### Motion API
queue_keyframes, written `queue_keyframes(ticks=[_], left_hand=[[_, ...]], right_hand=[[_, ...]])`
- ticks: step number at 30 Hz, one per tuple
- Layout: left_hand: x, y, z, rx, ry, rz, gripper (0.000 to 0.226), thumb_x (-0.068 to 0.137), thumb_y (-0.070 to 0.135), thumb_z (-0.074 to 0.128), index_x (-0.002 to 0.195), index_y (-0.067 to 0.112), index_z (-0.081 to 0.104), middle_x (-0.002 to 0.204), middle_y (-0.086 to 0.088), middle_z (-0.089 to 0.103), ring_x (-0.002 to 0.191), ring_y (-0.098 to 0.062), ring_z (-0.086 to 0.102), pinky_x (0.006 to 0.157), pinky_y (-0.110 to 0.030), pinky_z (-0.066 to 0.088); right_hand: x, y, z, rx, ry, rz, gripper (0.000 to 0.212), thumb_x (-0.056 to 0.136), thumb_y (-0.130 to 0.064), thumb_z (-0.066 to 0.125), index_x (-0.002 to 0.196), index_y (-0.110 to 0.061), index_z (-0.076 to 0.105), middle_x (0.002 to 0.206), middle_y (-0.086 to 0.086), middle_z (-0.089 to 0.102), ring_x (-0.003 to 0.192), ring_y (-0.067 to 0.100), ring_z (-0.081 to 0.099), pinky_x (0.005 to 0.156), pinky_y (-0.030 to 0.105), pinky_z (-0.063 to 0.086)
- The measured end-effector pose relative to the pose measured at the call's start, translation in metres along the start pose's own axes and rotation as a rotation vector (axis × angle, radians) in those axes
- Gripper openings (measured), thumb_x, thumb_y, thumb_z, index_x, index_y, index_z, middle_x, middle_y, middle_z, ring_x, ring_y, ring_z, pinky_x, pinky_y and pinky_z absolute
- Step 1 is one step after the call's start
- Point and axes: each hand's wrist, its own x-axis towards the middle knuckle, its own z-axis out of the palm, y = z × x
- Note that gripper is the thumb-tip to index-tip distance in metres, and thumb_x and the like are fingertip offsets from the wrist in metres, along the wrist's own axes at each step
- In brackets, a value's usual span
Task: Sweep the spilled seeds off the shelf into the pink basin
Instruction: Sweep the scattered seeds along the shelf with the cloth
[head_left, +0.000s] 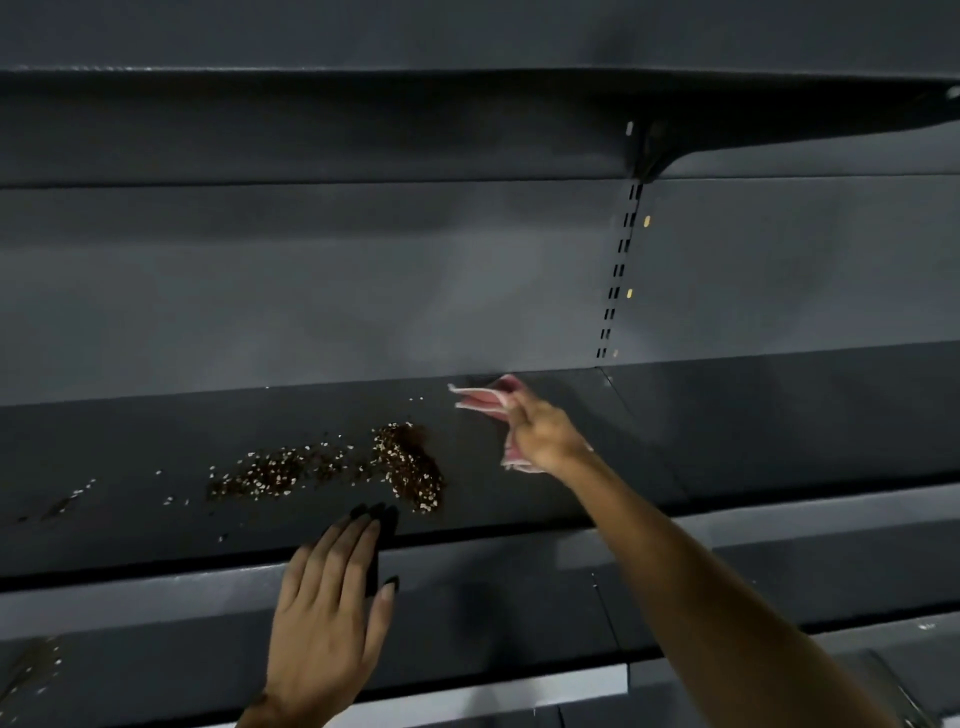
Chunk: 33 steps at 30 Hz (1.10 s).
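Brown and white seeds (332, 470) lie spilled across a dark grey metal shelf (156, 519), thickest in a heap at the right end of the spill. My right hand (540, 434) reaches over the shelf to the right of the heap and grips a folded pink cloth (485, 400). The cloth sticks out toward the back wall, apart from the seeds. At the shelf's front edge rests my left hand (327, 608), flat with fingers apart and fingertips just short of the heap, holding nothing. No pink basin is in view.
A higher shelf (467, 88) overhangs the work area. A slotted upright (618, 270) runs down the back wall. A lower shelf edge (467, 696) lies below, and a few stray seeds (36, 670) sit at the bottom left.
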Motion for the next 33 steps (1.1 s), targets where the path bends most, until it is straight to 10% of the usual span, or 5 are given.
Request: queue_keyframes(ticks=[9,21,26,29,33], left_hand=[[-0.003,-0.006,-0.002,-0.065,-0.057,0.037,0.057,0.1,0.043,0.032,0.14,0.004,0.045,0.138,-0.014,0.054,0.131,-0.027,0.045,0.114,-0.039,0.024],[-0.01,-0.06,-0.028,-0.069,-0.02,0.224,0.043,0.098,0.023,0.041,0.135,0.004,0.051,0.13,-0.014,0.059,0.125,-0.028,0.048,0.114,-0.04,0.029],[-0.021,-0.086,-0.033,-0.013,-0.004,0.214,0.045,0.095,0.021,0.044,0.138,0.008,0.047,0.134,-0.012,0.058,0.129,-0.027,0.048,0.109,-0.049,0.036],[-0.026,-0.094,-0.035,-0.007,-0.015,0.217,0.047,0.096,0.022,0.043,0.14,0.007,0.047,0.142,-0.01,0.052,0.134,-0.027,0.046,0.109,-0.052,0.037],[-0.029,-0.096,-0.037,-0.029,-0.006,0.193,0.045,0.097,0.023,0.042,0.137,0.004,0.051,0.142,-0.011,0.052,0.135,-0.026,0.045,0.11,-0.052,0.035]], right_hand=[[-0.018,-0.063,0.064,0.085,-0.093,-0.022,0.038,0.099,-0.042,0.026,0.126,-0.023,0.044,0.084,-0.002,0.057,0.064,0.007,0.062,0.057,0.02,0.054],[-0.011,-0.018,-0.044,0.554,0.175,0.014,0.034,0.098,-0.022,0.036,0.117,-0.034,0.061,0.117,-0.003,0.067,0.091,0.017,0.07,0.059,0.035,0.056],[-0.024,0.002,-0.012,-0.194,0.104,0.005,0.071,0.083,-0.001,0.061,0.138,-0.038,0.036,0.135,-0.016,0.048,0.06,0.006,0.058,0.042,0.017,0.046],[-0.021,-0.01,0.023,-0.275,0.092,0.01,0.065,0.078,-0.013,0.069,0.126,-0.046,0.041,0.132,-0.018,0.044,0.081,0.009,0.061,0.061,0.02,0.057],[-0.017,-0.039,0.07,-0.085,0.108,0.131,0.032,0.095,-0.021,0.045,0.127,-0.027,0.049,0.122,0.002,0.06,0.064,0.005,0.058,0.043,0.009,0.046]])
